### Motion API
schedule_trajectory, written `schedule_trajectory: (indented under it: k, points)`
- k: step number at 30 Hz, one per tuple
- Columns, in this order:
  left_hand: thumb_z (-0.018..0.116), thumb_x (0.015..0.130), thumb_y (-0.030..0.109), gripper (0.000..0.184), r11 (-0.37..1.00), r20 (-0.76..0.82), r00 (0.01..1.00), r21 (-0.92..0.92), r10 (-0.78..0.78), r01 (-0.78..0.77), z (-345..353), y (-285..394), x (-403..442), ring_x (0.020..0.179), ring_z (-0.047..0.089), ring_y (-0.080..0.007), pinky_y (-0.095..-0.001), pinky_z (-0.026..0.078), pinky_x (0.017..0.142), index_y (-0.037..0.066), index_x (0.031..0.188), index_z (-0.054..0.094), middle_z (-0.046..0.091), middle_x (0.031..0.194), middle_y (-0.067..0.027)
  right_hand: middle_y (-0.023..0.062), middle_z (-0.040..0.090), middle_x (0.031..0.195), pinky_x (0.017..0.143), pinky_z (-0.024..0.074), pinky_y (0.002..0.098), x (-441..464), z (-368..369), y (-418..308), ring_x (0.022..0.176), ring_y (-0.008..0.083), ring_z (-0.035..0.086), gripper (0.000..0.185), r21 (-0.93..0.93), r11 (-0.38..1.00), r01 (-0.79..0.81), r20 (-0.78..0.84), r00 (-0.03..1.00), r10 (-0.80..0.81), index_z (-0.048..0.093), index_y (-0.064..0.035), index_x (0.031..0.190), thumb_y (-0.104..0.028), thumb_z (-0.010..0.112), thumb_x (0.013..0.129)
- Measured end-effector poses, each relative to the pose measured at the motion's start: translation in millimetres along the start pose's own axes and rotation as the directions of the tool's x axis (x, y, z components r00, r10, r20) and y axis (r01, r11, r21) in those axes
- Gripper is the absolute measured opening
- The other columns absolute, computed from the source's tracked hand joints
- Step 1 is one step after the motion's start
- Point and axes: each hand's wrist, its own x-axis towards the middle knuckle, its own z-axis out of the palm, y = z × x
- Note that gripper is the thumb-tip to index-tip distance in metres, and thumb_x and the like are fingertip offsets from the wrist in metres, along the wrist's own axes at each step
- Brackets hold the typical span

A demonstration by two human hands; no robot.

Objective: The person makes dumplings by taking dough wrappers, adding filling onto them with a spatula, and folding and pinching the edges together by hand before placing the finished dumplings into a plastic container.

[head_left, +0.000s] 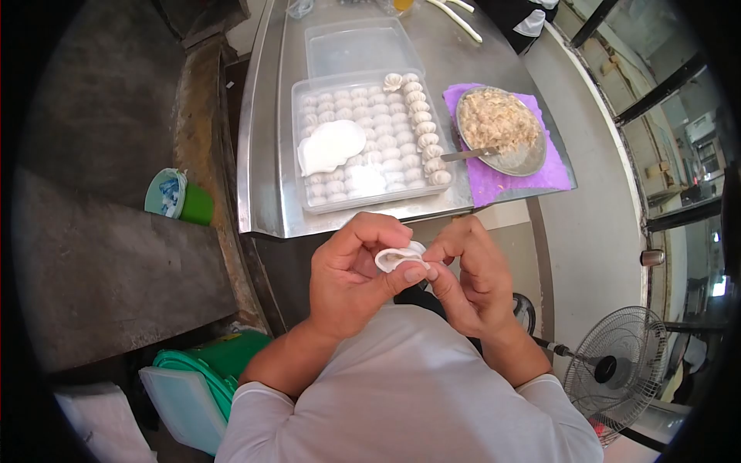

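Both hands are raised in front of my chest, near the table's front edge. My left hand [359, 266] holds a round white dough wrapper [392, 258] between thumb and fingers, its rim partly folded. My right hand [471, 274] pinches the wrapper's right edge. Beyond them a clear plastic container [309, 202] holds rows of pleated dumplings [413, 96], with a white stack of wrappers [332, 145] on top at its left. Right of it, a metal bowl of filling [498, 119] has a flat spatula [467, 154] resting across its rim.
The bowl stands on a purple cloth [482, 185] on the steel table [266, 154]. An empty clear tray [359, 46] lies behind the container. A green bin [197, 204] stands left, a fan [617, 363] lower right. Part of another person [505, 15] shows at the top.
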Motion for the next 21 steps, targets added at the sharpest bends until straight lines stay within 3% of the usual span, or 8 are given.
schedule_trajectory:
  k: [2,4,7,12,14,17,19,21]
  points:
    - [0.077,0.085,-0.003,0.026,0.989,0.091,0.992,0.116,0.087,-0.097,-6,-7,0,0.106,0.06,-0.015,-0.0289,0.052,0.088,-0.001,0.109,0.067,0.059,0.117,-0.0114,0.0125,0.063,0.095,0.068,0.0478,0.0293,-2,1,-1,0.084,0.0224,0.057,0.014,0.02,0.999,-0.026,0.012,1.0,0.026,0.063,0.0029,0.099,0.003,0.069,0.087]
    - [0.077,0.085,-0.004,0.027,0.987,0.127,0.99,0.139,0.058,-0.075,-8,-4,3,0.105,0.06,-0.0154,-0.0291,0.053,0.087,-0.002,0.11,0.067,0.058,0.118,-0.0118,0.0124,0.063,0.093,0.068,0.0474,0.0303,0,9,-3,0.083,0.0221,0.056,0.014,0.103,0.994,-0.026,-0.149,0.988,0.042,0.062,0.003,0.099,0.004,0.069,0.087]
    - [0.076,0.086,-0.004,0.027,0.987,0.146,0.987,0.135,0.065,-0.085,-7,-6,2,0.104,0.061,-0.016,-0.0295,0.054,0.086,-0.002,0.11,0.067,0.058,0.119,-0.0123,0.0119,0.062,0.094,0.069,0.0473,0.0313,0,0,-1,0.083,0.022,0.056,0.012,-0.029,0.998,0.057,-0.044,0.997,-0.058,0.062,0.0029,0.099,0.004,0.068,0.087]
    - [0.076,0.087,0.0,0.026,0.985,0.102,0.98,0.0,0.171,-0.172,-3,-15,0,0.106,0.06,-0.0166,-0.0306,0.053,0.088,-0.003,0.112,0.067,0.057,0.12,-0.0127,0.0112,0.062,0.093,0.07,0.0475,0.0317,-3,-3,-2,0.083,0.0224,0.056,0.014,0.003,1.0,0.017,-0.014,1.0,-0.017,0.063,0.0033,0.1,0.004,0.067,0.087]
    - [0.077,0.087,0.001,0.027,0.976,0.185,0.974,0.151,0.128,-0.157,-5,-11,2,0.105,0.059,-0.0167,-0.0306,0.053,0.088,-0.003,0.112,0.066,0.057,0.121,-0.0134,0.011,0.062,0.093,0.069,0.0474,0.0312,-5,-2,-3,0.084,0.0223,0.057,0.014,-0.004,0.998,0.06,-0.01,0.998,-0.06,0.063,0.0035,0.101,0.005,0.067,0.088]
    - [0.077,0.087,0.002,0.027,0.972,0.241,0.963,0.168,0.124,-0.167,-5,-10,5,0.099,0.059,-0.0149,-0.029,0.053,0.085,-0.003,0.111,0.065,0.057,0.12,-0.0142,0.011,0.062,0.091,0.069,0.0473,0.0308,-7,2,-8,0.083,0.0224,0.056,0.014,0.151,0.987,-0.059,-0.177,0.981,0.086,0.063,0.0032,0.101,0.004,0.067,0.088]
    - [0.077,0.087,0.003,0.027,0.968,0.176,0.969,0.153,0.172,-0.199,-1,-15,6,0.096,0.059,-0.0138,-0.0275,0.051,0.082,-0.002,0.111,0.066,0.058,0.119,-0.0142,0.0111,0.062,0.092,0.072,0.0473,0.0317,-7,-4,-6,0.083,0.0224,0.056,0.012,0.016,1.0,-0.02,-0.075,0.997,0.021,0.064,0.0028,0.1,0.003,0.067,0.089]
    - [0.077,0.088,0.003,0.027,0.963,0.103,0.971,0.142,0.214,-0.228,3,-24,5,0.094,0.058,-0.0127,-0.0261,0.05,0.079,-0.002,0.111,0.066,0.059,0.118,-0.0142,0.0109,0.062,0.092,0.072,0.0474,0.0321,-9,-5,-9,0.083,0.0226,0.056,0.012,0.035,0.996,-0.081,-0.067,0.994,0.083,0.064,0.0027,0.1,0.003,0.068,0.088]
